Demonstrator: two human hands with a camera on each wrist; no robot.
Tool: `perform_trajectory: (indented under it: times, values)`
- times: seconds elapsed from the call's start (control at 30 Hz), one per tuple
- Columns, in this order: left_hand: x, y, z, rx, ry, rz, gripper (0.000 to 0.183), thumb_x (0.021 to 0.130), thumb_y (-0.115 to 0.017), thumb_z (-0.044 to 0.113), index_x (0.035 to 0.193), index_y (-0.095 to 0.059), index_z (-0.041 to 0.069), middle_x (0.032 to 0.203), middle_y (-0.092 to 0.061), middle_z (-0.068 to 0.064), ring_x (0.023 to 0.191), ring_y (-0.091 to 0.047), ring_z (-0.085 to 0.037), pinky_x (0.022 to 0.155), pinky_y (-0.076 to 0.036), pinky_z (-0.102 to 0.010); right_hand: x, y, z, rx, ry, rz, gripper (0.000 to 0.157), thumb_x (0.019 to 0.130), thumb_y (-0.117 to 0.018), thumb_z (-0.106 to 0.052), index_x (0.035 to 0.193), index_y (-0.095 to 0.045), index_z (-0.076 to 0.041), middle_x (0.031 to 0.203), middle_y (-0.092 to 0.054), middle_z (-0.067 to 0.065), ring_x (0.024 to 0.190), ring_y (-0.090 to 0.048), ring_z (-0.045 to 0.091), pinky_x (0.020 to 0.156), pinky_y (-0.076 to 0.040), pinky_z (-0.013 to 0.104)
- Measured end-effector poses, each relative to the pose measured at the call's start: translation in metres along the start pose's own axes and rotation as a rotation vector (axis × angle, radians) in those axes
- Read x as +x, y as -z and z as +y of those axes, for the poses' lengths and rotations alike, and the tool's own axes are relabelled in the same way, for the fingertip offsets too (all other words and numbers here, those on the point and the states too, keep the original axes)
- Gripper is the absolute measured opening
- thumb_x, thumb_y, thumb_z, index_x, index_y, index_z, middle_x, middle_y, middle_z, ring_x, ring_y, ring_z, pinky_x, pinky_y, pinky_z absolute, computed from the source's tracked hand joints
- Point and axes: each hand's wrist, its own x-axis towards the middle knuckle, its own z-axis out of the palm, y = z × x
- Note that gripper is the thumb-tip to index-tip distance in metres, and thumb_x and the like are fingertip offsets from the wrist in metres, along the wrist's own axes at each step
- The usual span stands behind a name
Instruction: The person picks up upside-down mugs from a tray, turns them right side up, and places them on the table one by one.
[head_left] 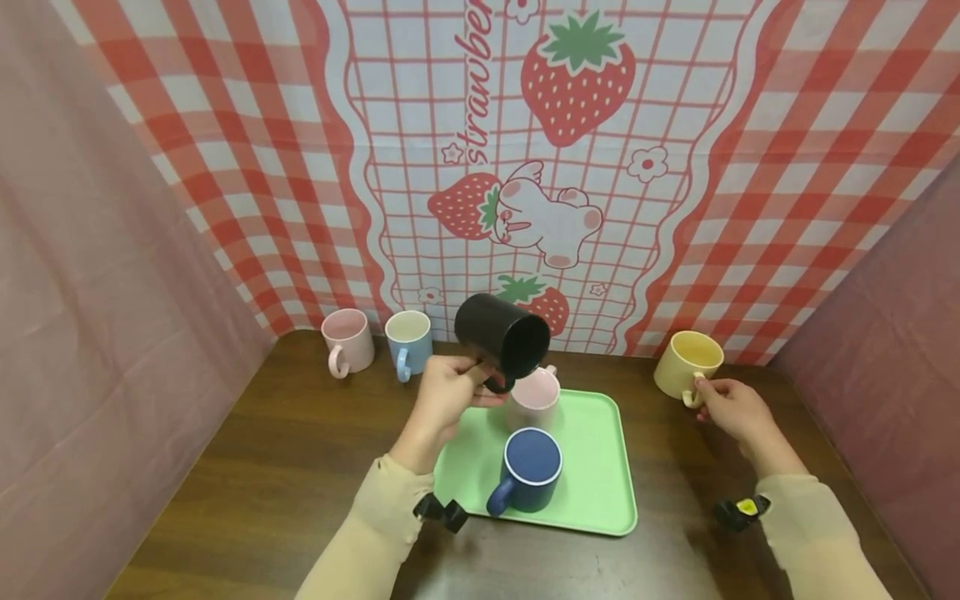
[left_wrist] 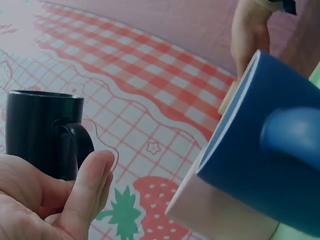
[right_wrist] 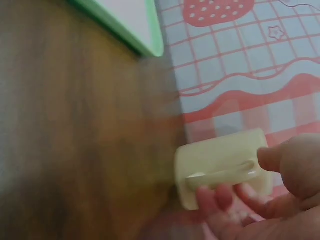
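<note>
Your left hand (head_left: 453,387) grips the black mug (head_left: 486,323) by its handle, tipped sideways, held up near the far edge of the green tray (head_left: 600,467). Your right hand (head_left: 738,408) pinches the handle of the yellow mug (head_left: 678,371), right of the tray; exact finger contact looks blurry. Navy mug (head_left: 531,490), pink mug (head_left: 534,402): on the tray.

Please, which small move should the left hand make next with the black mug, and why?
Probably the left hand should turn the black mug upright before setting it down. The head view shows the mug tilted onto its side in the air, its mouth facing sideways, whereas the pink mug on the tray stands upright on the green tray.
</note>
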Motion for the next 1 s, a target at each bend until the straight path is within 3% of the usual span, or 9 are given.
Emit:
perform_trajectory:
  times: [0.13,0.23,0.4,0.6,0.77,1.0]
  values:
    - [0.0,0.0,-0.003,-0.03,0.017,0.018,0.017,0.097,-0.058,-0.004,0.101,-0.07,-0.016,0.077,-0.069,-0.02,0.059,-0.071,-0.024,0.065,-0.061,-0.046,-0.008,0.002,-0.012,0.0,0.029,0.031,0.066,0.105,-0.047,-0.041,0.134,-0.043,0.019,0.108,-0.067,0.027,0.076,-0.067,0.014,0.069,-0.059,0.033]
    - [0.002,0.0,-0.006,-0.032,0.03,0.034,0.017,0.097,-0.057,-0.005,0.1,-0.07,-0.016,0.077,-0.069,-0.019,0.059,-0.071,-0.024,0.064,-0.061,-0.044,-0.017,0.0,-0.028,-0.066,0.056,0.08,0.065,0.103,-0.051,-0.042,0.134,-0.044,0.015,0.119,-0.062,0.033,0.085,-0.068,0.022,0.068,-0.057,0.032]
    - [0.003,-0.001,-0.009,-0.025,0.043,0.037,0.018,0.096,-0.058,-0.003,0.097,-0.071,-0.015,0.078,-0.07,-0.019,0.061,-0.072,-0.024,0.065,-0.061,-0.043,-0.036,-0.007,-0.069,-0.163,0.121,0.138,0.064,0.102,-0.052,-0.049,0.134,-0.051,0.006,0.123,-0.059,0.03,0.105,-0.059,0.039,0.07,-0.049,0.034]
    - [0.003,-0.004,-0.009,-0.054,0.08,0.037,0.018,0.096,-0.058,-0.003,0.099,-0.071,-0.015,0.079,-0.07,-0.019,0.06,-0.072,-0.024,0.064,-0.061,-0.041,-0.054,-0.032,-0.121,-0.007,0.2,0.074,0.062,0.1,-0.053,-0.054,0.134,-0.054,-0.001,0.126,-0.061,0.02,0.108,-0.06,0.03,0.078,-0.05,0.029]
    - [0.003,-0.006,-0.011,-0.11,0.097,0.023,0.018,0.095,-0.058,-0.004,0.1,-0.068,-0.018,0.079,-0.069,-0.018,0.06,-0.072,-0.023,0.063,-0.061,-0.039,-0.061,-0.063,-0.152,0.144,0.244,0.065,0.054,0.1,-0.058,-0.049,0.129,-0.058,-0.003,0.119,-0.064,0.017,0.099,-0.061,0.025,0.076,-0.053,0.021]
    - [0.0,-0.01,-0.007,-0.17,0.109,0.017,0.018,0.095,-0.06,-0.002,0.099,-0.068,-0.018,0.078,-0.07,-0.018,0.06,-0.072,-0.023,0.061,-0.061,-0.035,-0.064,-0.1,-0.164,0.33,0.36,0.179,0.034,0.099,-0.066,-0.031,0.119,-0.066,-0.003,0.11,-0.069,0.013,0.093,-0.065,0.012,0.079,-0.054,0.017]
